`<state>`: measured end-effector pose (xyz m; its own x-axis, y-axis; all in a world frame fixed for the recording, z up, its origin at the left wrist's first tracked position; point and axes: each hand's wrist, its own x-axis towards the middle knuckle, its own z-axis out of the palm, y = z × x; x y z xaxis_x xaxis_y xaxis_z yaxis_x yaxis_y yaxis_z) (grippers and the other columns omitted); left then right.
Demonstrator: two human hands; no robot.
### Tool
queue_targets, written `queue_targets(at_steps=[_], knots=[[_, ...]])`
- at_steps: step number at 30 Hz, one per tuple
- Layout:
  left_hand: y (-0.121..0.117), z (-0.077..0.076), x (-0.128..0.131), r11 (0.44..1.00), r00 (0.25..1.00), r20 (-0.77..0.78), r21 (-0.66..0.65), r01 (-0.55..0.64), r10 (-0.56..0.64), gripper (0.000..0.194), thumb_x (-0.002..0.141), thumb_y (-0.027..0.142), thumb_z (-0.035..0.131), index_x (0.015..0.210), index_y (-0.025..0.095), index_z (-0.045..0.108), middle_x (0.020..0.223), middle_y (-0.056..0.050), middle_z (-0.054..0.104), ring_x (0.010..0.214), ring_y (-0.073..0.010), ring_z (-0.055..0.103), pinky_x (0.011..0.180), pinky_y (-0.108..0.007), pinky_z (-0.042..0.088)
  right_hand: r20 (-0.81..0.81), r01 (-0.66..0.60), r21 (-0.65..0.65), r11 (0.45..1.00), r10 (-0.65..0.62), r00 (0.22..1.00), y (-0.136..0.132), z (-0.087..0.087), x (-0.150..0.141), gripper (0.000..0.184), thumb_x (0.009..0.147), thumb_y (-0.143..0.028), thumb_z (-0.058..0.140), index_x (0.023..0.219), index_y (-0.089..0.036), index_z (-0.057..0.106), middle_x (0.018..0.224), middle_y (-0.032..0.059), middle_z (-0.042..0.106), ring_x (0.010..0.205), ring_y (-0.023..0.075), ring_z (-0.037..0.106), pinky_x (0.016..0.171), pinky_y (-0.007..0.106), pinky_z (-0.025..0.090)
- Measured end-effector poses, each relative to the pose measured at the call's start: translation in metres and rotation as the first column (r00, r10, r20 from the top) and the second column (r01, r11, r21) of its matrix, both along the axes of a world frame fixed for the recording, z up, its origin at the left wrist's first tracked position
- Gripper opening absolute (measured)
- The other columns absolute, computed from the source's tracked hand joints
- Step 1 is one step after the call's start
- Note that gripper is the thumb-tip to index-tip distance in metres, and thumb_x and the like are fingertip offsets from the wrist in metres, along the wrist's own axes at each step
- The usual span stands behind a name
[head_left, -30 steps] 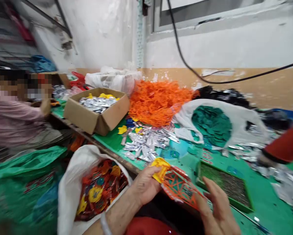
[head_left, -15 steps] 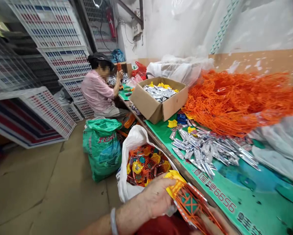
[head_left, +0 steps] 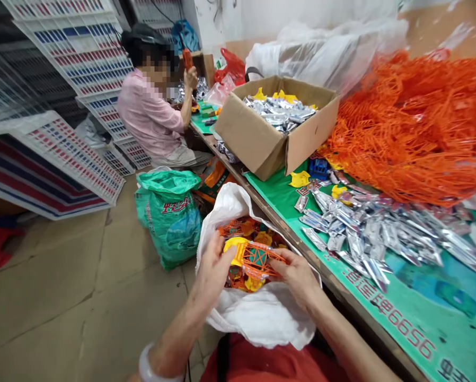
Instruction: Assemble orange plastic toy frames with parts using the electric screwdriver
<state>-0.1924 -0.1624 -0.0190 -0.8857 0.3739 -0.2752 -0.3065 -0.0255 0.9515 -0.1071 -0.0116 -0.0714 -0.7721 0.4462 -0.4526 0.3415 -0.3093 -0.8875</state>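
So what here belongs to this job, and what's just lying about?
Likely the job:
yellow-and-orange piece, held in left hand and right hand
white sack of similar pieces
silver strips, yellow parts, orange heap
cardboard box

Probably just lying about:
green bag
stacked crates
blue bag

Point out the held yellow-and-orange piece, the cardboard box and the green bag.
Yellow-and-orange piece (head_left: pixel 250 257), head view: orange lattice.
Cardboard box (head_left: pixel 249 135), head view: left outer wall.
Green bag (head_left: pixel 170 223), head view: front side.

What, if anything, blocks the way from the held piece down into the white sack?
Nothing visible. Left hand and right hand hold the piece over the open sack; whether it touches the similar parts inside is unclear.
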Motion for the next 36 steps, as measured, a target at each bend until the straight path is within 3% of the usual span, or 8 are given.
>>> queue_targets(at_steps=[2, 4, 6, 10, 18, 26, 31, 36], knots=[[-0.007, 0.008, -0.007, 0.981, 0.944, -0.329, -0.191, -0.041, -0.025, 0.045, 0.077, 0.028, 0.07, 0.122, 0.023, 0.062, 0.141, -0.008, 0.056, 0.135, -0.0281, 0.044, 0.114, -0.041, 0.031, 0.057, -0.052, 0.096, 0.994, 0.046, 0.997, 0.003, -0.009, -0.007, 0.027, 0.066, -0.037, 0.059, 0.084, -0.018, 0.067, 0.079, 0.0045, 0.072, 0.07, 0.0197, 0.067, 0.064, 0.03, 0.054], [-0.013, 0.015, -0.018, 0.899, 0.698, -0.706, -0.375, -0.228, -0.118, 0.041, 0.08, 0.029, 0.067, 0.12, 0.021, 0.063, 0.138, -0.011, 0.058, 0.135, -0.0305, 0.043, 0.116, -0.048, 0.026, 0.133, -0.133, 0.199, 0.971, 0.108, 0.985, 0.004, -0.017, -0.014, 0.024, 0.07, -0.032, 0.055, 0.085, -0.017, 0.068, 0.076, 0.0038, 0.071, 0.068, 0.0188, 0.066, 0.064, 0.03, 0.052], [-0.016, 0.019, -0.033, 0.777, 0.581, -0.785, -0.497, -0.385, -0.214, 0.051, 0.077, 0.031, 0.069, 0.125, 0.016, 0.06, 0.141, -0.017, 0.055, 0.137, -0.0365, 0.038, 0.115, -0.054, 0.025, 0.214, -0.239, 0.292, 0.926, 0.18, 0.96, 0.002, -0.022, -0.023, 0.024, 0.076, -0.027, 0.054, 0.091, -0.016, 0.069, 0.077, 0.0032, 0.071, 0.07, 0.0183, 0.065, 0.066, 0.029, 0.052], [-0.019, 0.014, -0.058, 0.657, 0.846, -0.39, -0.751, -0.065, -0.363, 0.055, 0.079, 0.03, 0.061, 0.13, 0.012, 0.057, 0.112, -0.019, 0.071, 0.106, -0.0383, 0.063, 0.093, -0.049, 0.046, 0.37, -0.45, 0.453, 0.77, 0.297, 0.88, -0.007, -0.032, -0.052, 0.033, 0.083, -0.022, 0.062, 0.116, -0.017, 0.063, 0.106, 0.0069, 0.069, 0.097, 0.0201, 0.065, 0.089, 0.036, 0.05], [-0.041, 0.012, -0.062, 0.902, 0.984, -0.175, -0.43, -0.046, -0.034, 0.043, 0.079, 0.031, 0.059, 0.117, 0.014, 0.069, 0.092, -0.006, 0.077, 0.079, -0.0227, 0.068, 0.065, -0.025, 0.051, 0.614, -0.672, 0.551, 0.495, 0.305, 0.728, -0.024, -0.073, -0.1, 0.058, 0.089, -0.036, 0.062, 0.14, -0.021, 0.042, 0.144, 0.0142, 0.042, 0.124, 0.0319, 0.049, 0.097, 0.053, 0.045], [-0.033, 0.018, -0.074, 0.973, 0.989, -0.114, -0.201, -0.115, 0.093, 0.053, 0.075, 0.037, 0.072, 0.124, 0.017, 0.064, 0.093, -0.004, 0.077, 0.078, -0.0223, 0.071, 0.062, -0.025, 0.053, 0.624, -0.798, 0.54, 0.267, 0.51, 0.592, -0.097, -0.088, -0.066, 0.064, 0.085, -0.038, 0.058, 0.145, -0.038, 0.036, 0.145, 0.0161, 0.044, 0.126, 0.0396, 0.044, 0.09, 0.063, 0.04], [-0.033, 0.021, -0.077, 0.957, 0.97, -0.05, -0.163, -0.242, 0.237, 0.055, 0.063, 0.033, 0.078, 0.114, 0.014, 0.067, 0.078, -0.003, 0.077, 0.066, -0.0221, 0.07, 0.054, -0.024, 0.052, 0.656, -0.798, 0.567, 0.204, 0.473, 0.587, -0.054, -0.105, -0.072, 0.069, 0.081, -0.034, 0.069, 0.144, -0.036, 0.039, 0.153, 0.0128, 0.035, 0.137, 0.0413, 0.033, 0.101, 0.067, 0.032], [-0.022, 0.024, -0.072, 0.963, 0.971, -0.011, -0.125, -0.24, 0.241, 0.055, 0.058, 0.029, 0.08, 0.108, 0.012, 0.067, 0.075, -0.003, 0.077, 0.055, -0.0171, 0.067, 0.048, -0.021, 0.049, 0.698, -0.758, 0.613, 0.224, 0.296, 0.652, 0.009, -0.109, -0.057, 0.041, 0.092, -0.037, 0.058, 0.13, -0.021, 0.054, 0.137, 0.0099, 0.051, 0.12, 0.0274, 0.054, 0.099, 0.05, 0.047]])
